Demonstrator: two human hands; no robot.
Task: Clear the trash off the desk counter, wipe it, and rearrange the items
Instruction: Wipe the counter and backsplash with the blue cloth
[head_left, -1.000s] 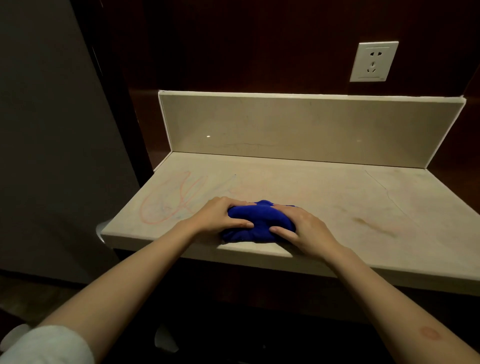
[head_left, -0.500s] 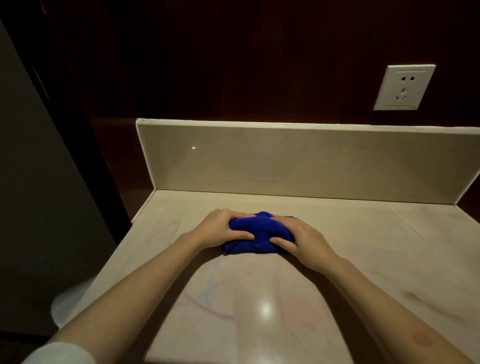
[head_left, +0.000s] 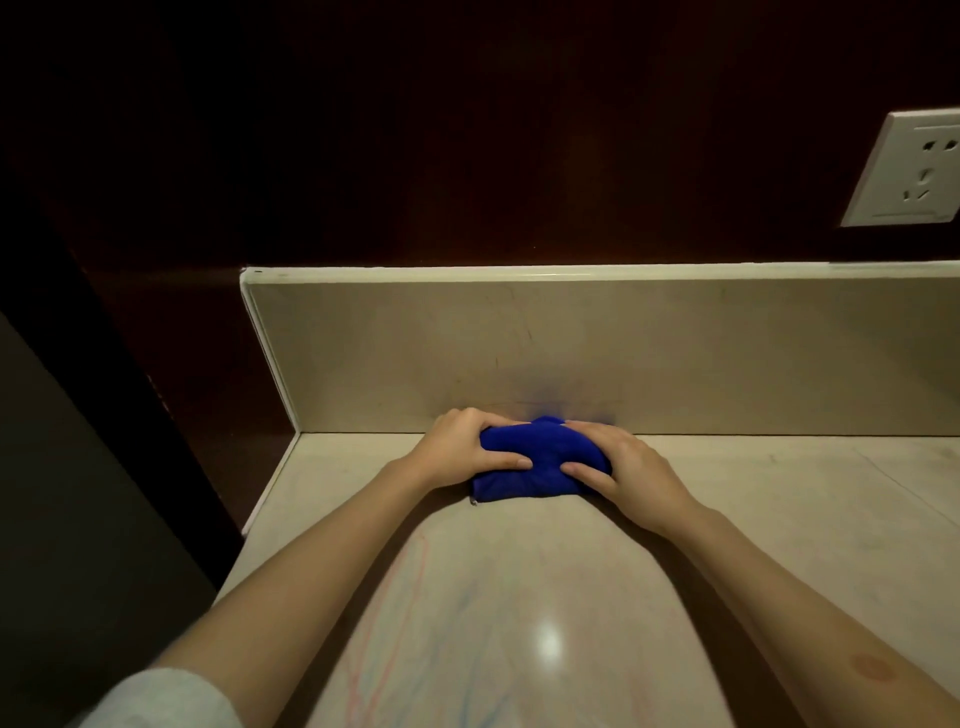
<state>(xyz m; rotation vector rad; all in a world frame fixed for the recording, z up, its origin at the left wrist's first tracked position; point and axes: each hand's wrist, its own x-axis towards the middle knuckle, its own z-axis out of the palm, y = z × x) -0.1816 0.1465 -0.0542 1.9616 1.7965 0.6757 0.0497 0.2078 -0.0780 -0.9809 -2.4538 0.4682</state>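
A bunched blue cloth (head_left: 535, 467) lies on the beige stone counter (head_left: 779, 519), right up against the foot of the backsplash. My left hand (head_left: 467, 449) grips its left side, thumb across the front. My right hand (head_left: 618, 473) grips its right side, fingers curled over the top. Faint pink and blue scribble marks (head_left: 410, 623) show on the counter between my forearms.
The beige backsplash (head_left: 623, 358) rises behind the cloth, with a raised side edge (head_left: 270, 358) at the left end. A white wall socket (head_left: 909, 171) sits on the dark wood wall at upper right. A dark panel (head_left: 78, 467) stands left of the counter.
Both hands have pushed the blue cloth away from the counter's front edge, across the surface, to the base of the backsplash. The view has moved in closer.
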